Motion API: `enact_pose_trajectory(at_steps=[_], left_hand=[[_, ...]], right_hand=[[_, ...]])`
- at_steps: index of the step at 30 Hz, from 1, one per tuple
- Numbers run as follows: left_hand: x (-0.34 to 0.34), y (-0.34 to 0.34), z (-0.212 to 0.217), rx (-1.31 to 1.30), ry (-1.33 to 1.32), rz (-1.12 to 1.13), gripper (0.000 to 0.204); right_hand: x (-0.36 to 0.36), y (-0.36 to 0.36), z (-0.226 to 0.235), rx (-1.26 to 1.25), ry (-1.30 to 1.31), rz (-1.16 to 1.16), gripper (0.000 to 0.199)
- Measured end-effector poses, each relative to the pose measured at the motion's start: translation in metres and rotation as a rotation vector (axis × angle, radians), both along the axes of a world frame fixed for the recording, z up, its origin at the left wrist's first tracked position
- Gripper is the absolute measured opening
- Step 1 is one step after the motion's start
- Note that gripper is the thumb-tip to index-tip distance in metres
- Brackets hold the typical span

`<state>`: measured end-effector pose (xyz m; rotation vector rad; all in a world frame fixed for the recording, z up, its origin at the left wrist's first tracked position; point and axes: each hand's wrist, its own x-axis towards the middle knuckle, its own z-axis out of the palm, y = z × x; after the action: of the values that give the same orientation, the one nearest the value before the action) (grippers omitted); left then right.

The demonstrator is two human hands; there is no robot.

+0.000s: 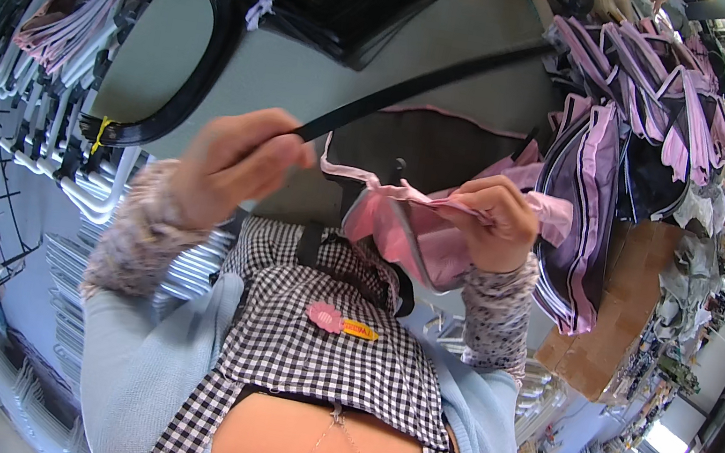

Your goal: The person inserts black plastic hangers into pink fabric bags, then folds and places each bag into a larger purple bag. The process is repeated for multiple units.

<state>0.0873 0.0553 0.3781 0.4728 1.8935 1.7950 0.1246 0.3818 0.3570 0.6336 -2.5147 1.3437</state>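
My left hand is closed on the near end of a long flat black strip. From there the strip slants up and to the right over the table, its far end by the fabric pile. My right hand pinches the edge of a pink fabric piece with a dark panel and pink edging. Part of this piece lies on the grey table; its pink folds hang at the near edge, in front of my checked apron. The fingertips of the right hand are partly hidden by cloth.
At the left lies a curved bundle of black strips with yellow ties. Behind it is a stack of flat black pieces. Pink-and-black sewn pieces crowd the right side, near brown cardboard. White tubular frames stand left.
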Motion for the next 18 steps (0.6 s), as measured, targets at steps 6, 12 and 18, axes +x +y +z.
enact_pose_trajectory(at_steps=[6,12,18], left_hand=[[0.008,-0.043,0.017,-0.377,0.716,-0.264,0.015],[0.006,-0.048,0.014,-0.409,0.690,-0.301,0.015],[0.008,-0.051,0.013,-0.412,0.699,-0.281,0.016]], right_hand=[[0.003,0.037,0.009,0.045,-0.089,0.114,0.014],[0.004,0.026,0.008,-0.172,-0.113,0.128,0.014],[0.009,0.038,0.012,-0.110,-0.125,0.133,0.019]])
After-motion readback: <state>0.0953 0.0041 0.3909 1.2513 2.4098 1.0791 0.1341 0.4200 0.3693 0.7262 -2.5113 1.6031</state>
